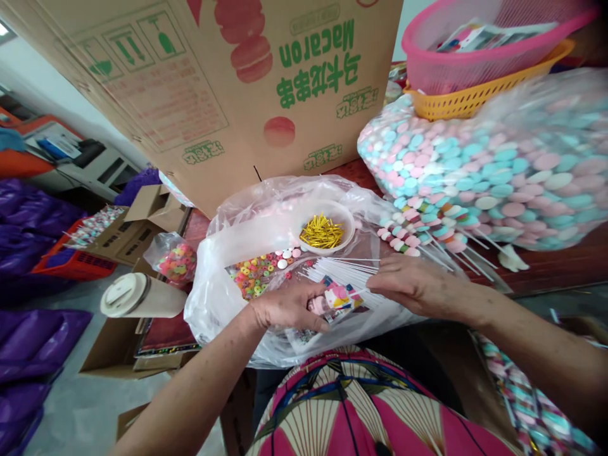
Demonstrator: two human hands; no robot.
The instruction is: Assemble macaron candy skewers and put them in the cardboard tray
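My left hand (pixel 292 307) is closed around pale pink candy pieces (pixel 318 305), held against a small colourful printed wrapper (pixel 339 296). My right hand (pixel 413 285) pinches the end of a thin white stick (pixel 357 292), which points toward the candies in my left hand. Under and behind both hands lies a bundle of white sticks (pixel 335 269). Small ring-shaped candies (pixel 254 275) in red, yellow and green are spread on the clear plastic sheet (pixel 209 304). A white bowl (pixel 350 228) of gold twist ties (pixel 322 232) sits just beyond the sticks.
Finished candy skewers (pixel 422 225) lie at the right, against a big clear bag of pastel candies (pixel 503 164). Pink (pixel 441 63) and yellow baskets (pixel 456 101) rest on that bag. A large carton (pixel 247 95) stands behind. At left are a lidded cup (pixel 156 296) and a small candy bag (pixel 175 259).
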